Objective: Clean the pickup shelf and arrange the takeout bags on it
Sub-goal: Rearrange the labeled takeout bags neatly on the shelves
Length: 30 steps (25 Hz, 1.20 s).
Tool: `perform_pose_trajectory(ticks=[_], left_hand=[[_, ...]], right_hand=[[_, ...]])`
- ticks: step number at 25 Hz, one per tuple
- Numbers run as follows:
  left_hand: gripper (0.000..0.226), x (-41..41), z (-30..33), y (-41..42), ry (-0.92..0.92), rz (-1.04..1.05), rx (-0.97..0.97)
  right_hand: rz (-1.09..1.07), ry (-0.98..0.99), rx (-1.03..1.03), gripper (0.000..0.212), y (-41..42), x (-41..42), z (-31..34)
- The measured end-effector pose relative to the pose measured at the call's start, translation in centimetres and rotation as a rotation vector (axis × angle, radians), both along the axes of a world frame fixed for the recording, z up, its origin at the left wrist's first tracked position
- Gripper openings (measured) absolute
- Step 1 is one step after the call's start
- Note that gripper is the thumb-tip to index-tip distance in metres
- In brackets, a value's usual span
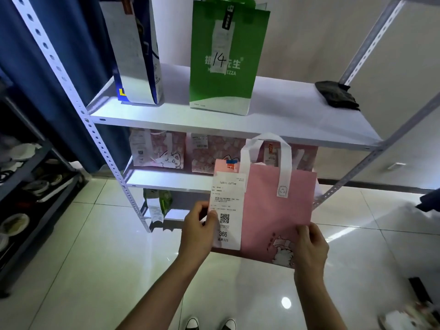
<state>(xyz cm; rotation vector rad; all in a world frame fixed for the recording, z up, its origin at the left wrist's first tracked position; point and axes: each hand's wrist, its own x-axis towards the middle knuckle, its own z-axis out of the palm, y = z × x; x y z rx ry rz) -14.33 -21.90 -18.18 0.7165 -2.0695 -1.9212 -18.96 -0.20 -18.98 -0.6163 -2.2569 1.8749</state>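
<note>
The pink bag (276,210) hangs in the air before the shelf (238,122), pinched at both lower sides. The left hand (198,231) nips its receipt (227,210) edge; the right hand (309,248) closes its grip on the bottom corner. It looks light, soft and floppy; the handle (265,153) above both grips seems the surer hold.

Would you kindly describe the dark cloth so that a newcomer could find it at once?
Start at the white metal rack and find its upper shelf, where two bags stand. The cloth lies at that shelf's far right end, beside the rear post. It is the only dark, flat, folded thing there; the blue-and-white bag and green bag stand upright.
</note>
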Motion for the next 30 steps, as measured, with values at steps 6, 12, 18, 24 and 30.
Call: perform_pose_trajectory(ticks=[6, 12, 18, 24, 30], left_hand=[[0.017, 1.5, -3.7, 1.1, -0.131, 0.027, -0.037], [0.019, 1.7, -5.9, 2.7, -0.231, 0.044, -0.086], [0.019, 1.0, -6.7, 3.2, -0.254, 0.119, -0.075], [0.03, 1.4, -7.4, 2.5, -0.267, 0.188, -0.044], [0.025, 1.4, -11.0, 1.5, -0.293, 0.204, 0.006]], right_hand=[[0.036, -0.147, -0.02, 0.025, 0.9, 1.1, -4.0], [0.062, -0.26, 0.023, 0.026, 2.3, 0.5, -6.8], [0.136, -0.3, 0.039, 0.027, 2.0, -2.0, -8.8], [0.241, -0.296, 0.055, 0.023, 0.9, -3.3, -9.9], [0.267, -0.332, 0.068, 0.027, 0.0, -4.0, -12.7]])
